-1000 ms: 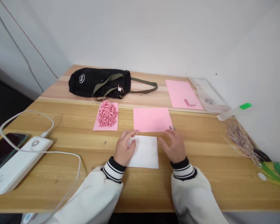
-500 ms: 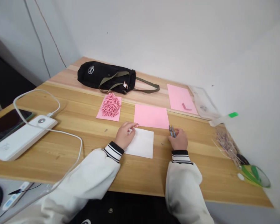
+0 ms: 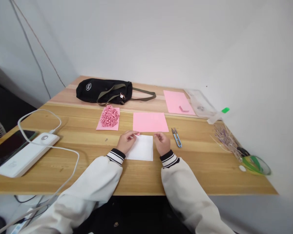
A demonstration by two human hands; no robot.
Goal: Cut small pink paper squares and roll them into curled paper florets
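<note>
A small pink piece [image 3: 137, 133] is pinched in the fingertips of my left hand [image 3: 127, 141], at the upper left of a white paper square [image 3: 142, 149]. Just right of that square, my right hand [image 3: 162, 143] has its fingers drawn together; what they hold, if anything, is too small to make out. Blue-handled snips [image 3: 177, 137] lie on the table to its right. Behind both hands is a pink sheet [image 3: 150, 122]. Pink curled pieces [image 3: 109, 116] are heaped on a smaller pink paper [image 3: 100, 126] to the left.
A black bag [image 3: 102, 90] lies at the back, near another pink sheet [image 3: 175, 100]. On the left are a white power bank [image 3: 29, 156], its cable and a phone [image 3: 9, 148]. Dried stems [image 3: 226, 138] and a green-yellow packet [image 3: 255, 165] lie at the right.
My right hand has let go of the snips, which now lie on the table, and has moved left beside the white paper. The camera view has shifted. My left hand still pinches the pink piece.
</note>
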